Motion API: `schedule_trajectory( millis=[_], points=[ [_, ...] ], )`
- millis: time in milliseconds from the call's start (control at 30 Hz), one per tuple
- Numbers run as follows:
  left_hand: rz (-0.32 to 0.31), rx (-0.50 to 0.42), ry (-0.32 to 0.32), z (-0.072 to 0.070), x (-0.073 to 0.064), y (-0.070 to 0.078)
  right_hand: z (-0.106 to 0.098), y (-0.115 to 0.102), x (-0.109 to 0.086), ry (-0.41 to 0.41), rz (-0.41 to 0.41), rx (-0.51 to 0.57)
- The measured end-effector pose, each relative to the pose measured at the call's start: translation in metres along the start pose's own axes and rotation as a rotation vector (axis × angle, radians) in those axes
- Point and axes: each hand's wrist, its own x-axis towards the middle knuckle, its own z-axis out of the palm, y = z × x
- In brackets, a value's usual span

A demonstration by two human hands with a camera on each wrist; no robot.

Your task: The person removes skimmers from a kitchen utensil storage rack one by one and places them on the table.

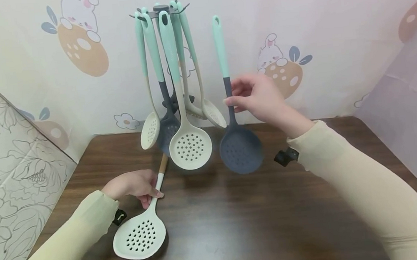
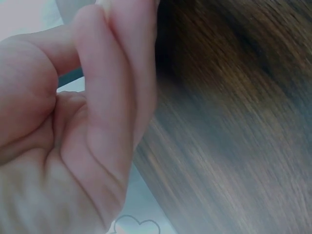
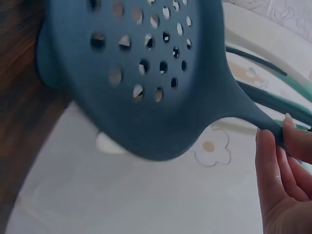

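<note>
My right hand (image 1: 256,96) pinches the dark grey neck of a skimmer (image 1: 240,150) with a mint handle, holding it upright with its perforated head down, right of the rack. In the right wrist view, the holes of the grey skimmer (image 3: 141,63) show large, and thumb and fingers grip its neck. My left hand (image 1: 138,187) grips the white neck of another skimmer (image 1: 139,237) with a wooden handle; its perforated white head is low over the table at the left. The left wrist view shows curled fingers (image 2: 109,83), with the white skimmer mostly hidden.
A dark utensil rack (image 1: 161,10) at the back holds several mint-handled utensils, among them a cream skimmer (image 1: 190,146) in front and a small slotted spoon (image 1: 150,130). The brown wooden table (image 1: 263,225) meets a patterned cloth backdrop (image 1: 230,2) behind.
</note>
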Motion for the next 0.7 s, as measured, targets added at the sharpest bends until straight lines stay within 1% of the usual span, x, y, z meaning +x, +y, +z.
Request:
schedule_trajectory(
  millis=[133,233,367,467,700],
  points=[
    [0.001,-0.001,-0.011,0.000,0.001,0.000,-0.010,0.014,-0.010,-0.029,0.056,0.030],
    [0.001,0.000,-0.009,0.001,0.001,0.001,-0.016,0.027,-0.016,-0.047,0.116,0.056],
    [0.005,0.003,0.000,0.001,0.000,0.001,-0.020,0.050,-0.022,-0.117,0.209,0.058],
    [0.006,0.005,0.003,0.000,0.000,0.000,-0.019,0.068,-0.026,-0.180,0.266,0.053],
    [-0.002,-0.005,-0.005,0.001,-0.002,0.000,-0.004,0.097,-0.037,-0.254,0.336,0.088]
  ],
)
